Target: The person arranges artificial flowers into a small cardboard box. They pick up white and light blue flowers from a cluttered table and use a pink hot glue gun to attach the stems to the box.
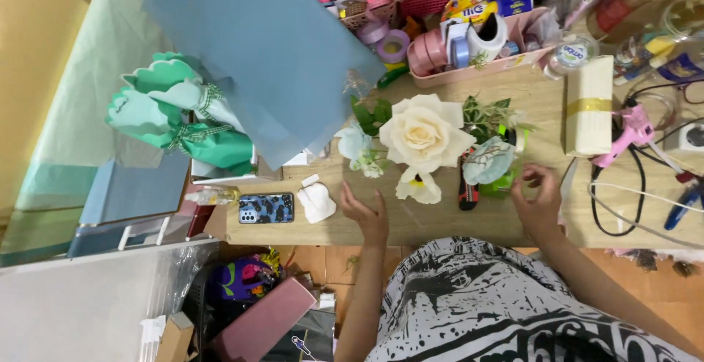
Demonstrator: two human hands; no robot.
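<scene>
A: What packages sit on the tabletop?

B: A cream box with a gold band stands at the right, beside a pink glue gun. At the far edge a pink tray holds ribbon rolls, with a yellow and blue packet behind it. A round white lid with blue print lies by the tray's right end.

A: And on the left?

B: A large blue paper sheet leans over the tabletop corner. Mint-green gift bags with gingham ribbon lie beside it. A phone in a blue spotted case sits at the near edge, next to a small white object.

A: Where is the rose?

B: The cream rose lies in the middle of the tabletop, fully open, with green leaves to its left, pale blue blossoms nearby and a white petal below it.

A: The hands?

B: The left hand rests open on the tabletop, just below the rose, holding nothing. The right hand hovers with fingers loosely curled, near a pale blue leaf and a green piece; whether it grips anything, I cannot tell.
</scene>
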